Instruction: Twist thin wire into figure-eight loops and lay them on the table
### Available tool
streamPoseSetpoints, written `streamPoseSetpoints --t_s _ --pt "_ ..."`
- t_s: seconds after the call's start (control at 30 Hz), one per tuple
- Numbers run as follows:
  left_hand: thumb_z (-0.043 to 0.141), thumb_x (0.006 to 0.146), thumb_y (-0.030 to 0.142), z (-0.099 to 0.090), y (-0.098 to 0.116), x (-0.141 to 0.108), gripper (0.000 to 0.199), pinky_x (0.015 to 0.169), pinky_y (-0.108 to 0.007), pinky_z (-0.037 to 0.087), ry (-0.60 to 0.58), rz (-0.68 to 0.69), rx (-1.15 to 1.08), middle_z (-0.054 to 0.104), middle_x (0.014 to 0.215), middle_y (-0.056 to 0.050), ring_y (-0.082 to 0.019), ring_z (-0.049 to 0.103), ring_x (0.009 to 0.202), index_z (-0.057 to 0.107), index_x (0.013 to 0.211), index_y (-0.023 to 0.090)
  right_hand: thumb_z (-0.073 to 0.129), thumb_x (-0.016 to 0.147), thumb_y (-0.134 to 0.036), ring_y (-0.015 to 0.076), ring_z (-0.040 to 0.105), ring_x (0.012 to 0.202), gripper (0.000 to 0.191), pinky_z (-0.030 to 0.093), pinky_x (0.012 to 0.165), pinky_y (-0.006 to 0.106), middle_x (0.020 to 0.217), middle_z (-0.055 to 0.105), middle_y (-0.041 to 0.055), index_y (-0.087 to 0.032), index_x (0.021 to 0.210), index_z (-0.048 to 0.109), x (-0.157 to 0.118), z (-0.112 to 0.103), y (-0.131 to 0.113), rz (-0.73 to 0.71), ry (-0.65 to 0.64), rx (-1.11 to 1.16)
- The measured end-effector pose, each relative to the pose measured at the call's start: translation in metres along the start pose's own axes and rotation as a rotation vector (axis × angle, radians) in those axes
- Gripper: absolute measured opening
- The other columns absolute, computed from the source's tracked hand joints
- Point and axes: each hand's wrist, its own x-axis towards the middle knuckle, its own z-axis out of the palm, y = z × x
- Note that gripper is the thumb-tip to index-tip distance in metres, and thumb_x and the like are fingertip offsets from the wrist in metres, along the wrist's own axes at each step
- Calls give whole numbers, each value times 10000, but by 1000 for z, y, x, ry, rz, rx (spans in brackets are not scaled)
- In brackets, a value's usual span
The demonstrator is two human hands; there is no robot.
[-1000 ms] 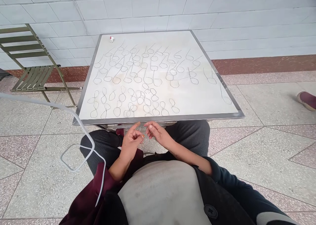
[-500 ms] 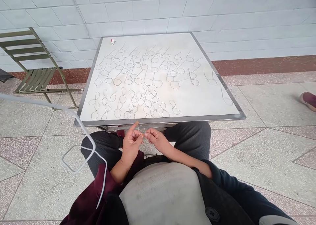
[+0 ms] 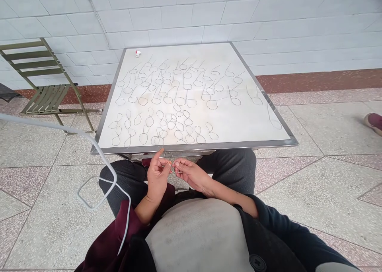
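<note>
White tabletop [image 3: 247,124] beyond; wire loop [image 3: 168,152], lower end hidden among fingertips [image 3: 168,165].

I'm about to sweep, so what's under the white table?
At its near edge, trouser legs reach beneath and something dark red shows. The tabletop covers the rest; the left hand and right hand, holding a wire loop, partly block the gap.

We cannot trace the thin loop [image 3: 168,152] where fingertips [image 3: 169,164] cover it. Red-and-white item [image 3: 137,54] too small for us to identify. Chair [image 3: 46,98] cropped at left.
</note>
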Motion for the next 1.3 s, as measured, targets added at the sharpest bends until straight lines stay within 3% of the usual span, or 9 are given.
streamPoseSetpoints --t_s 0.2,0.33,0.5,0.7,0.83,1.13,1.3 --pt "645 821 212 2 3 -2 533 672 -215 471 3 46 57 596 771 23 -94 551 674 492 1332 202 847 646 -249 65 509 627 254 412 635 219 751 608 -21 -160 791 658 -4 5 -4 131 62 257" --pt "645 819 222 6 2 -3 518 653 -216 478 26 50 36 587 754 26 -98 559 662 505 1317 203 834 662 -243 68 497 594 228 403 593 217 691 582 -29 -159 762 647 -4 8 -4 130 81 288" --pt "648 823 240 5 -1 -2 515 660 -231 495 38 50 5 595 779 15 -97 557 645 502 1315 202 819 686 -327 69 497 615 240 372 575 204 662 561 -35 -167 749 652 -1 9 -1 31 86 204" --pt "646 831 289 0 -1 0 494 685 -244 507 127 61 -76 597 823 11 -101 572 671 513 1303 227 763 752 -358 119 586 837 266 432 758 257 920 667 31 -206 966 720 0 8 4 -56 -32 9" --pt "645 833 296 -2 -1 1 487 666 -227 487 122 65 -52 600 822 10 -100 559 677 520 1298 224 765 749 -345 108 577 797 276 451 821 280 872 655 17 -218 991 727 -1 4 8 -27 -46 57" --pt "643 824 278 -1 -6 1 494 654 -235 466 75 48 28 596 776 20 -96 536 618 522 1299 217 797 698 -334 93 531 687 228 444 750 270 779 618 -5 -212 880 730 0 1 9 12 21 72" --pt "664 804 277 -1 -5 2 500 599 -223 458 87 45 8 597 754 26 -87 522 573 532 1281 202 725 760 -404 118 536 728 245 428 743 278 805 617 4 -216 919 714 4 -3 6 -64 2 -118"
